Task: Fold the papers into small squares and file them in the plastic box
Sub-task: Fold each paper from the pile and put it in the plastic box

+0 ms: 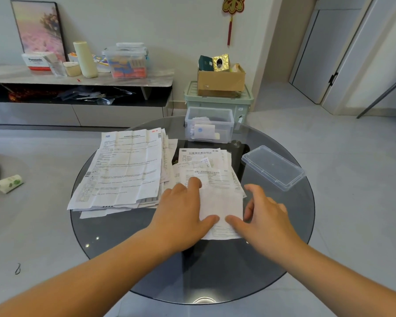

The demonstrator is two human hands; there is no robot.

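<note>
Table [215, 271]: round, dark smoked glass, on a grey tiled floor [352, 191].

Folded paper [222, 209] lies flat near the front-centre of the table, blank side mostly up. Its far edge overlaps a small leaflet pile [204, 159].

Left hand [181, 216]: spread wide, index finger and thumb pressing flat on the paper's left side, nothing gripped. Right hand [268, 216]: thumb flat on the paper's near edge, tip almost meeting the left thumb. Its fingers arch loosely over the right edge, no pinch visible.

Large stack of unfolded leaflets [124, 168] sits to the left, creased, corners past the table rim.

Clear plastic box [209, 124] stands open at the table's far edge with a few folded papers inside. Its lid [272, 167] lies on the right side of the table, well apart from it.

Room:
- Pale green storage bin [217, 104] is behind the table, with a cardboard box [221, 81] on top.
- Low console [78, 76] runs along the left wall, carrying a framed picture [39, 30], a lidded clear container [126, 62] and assorted clutter.
- Red-gold ornament [232, 10] hangs on the wall.
- Tissue pack [9, 183] is on the floor to the left.
- Door [318, 56] is at far right.
</note>
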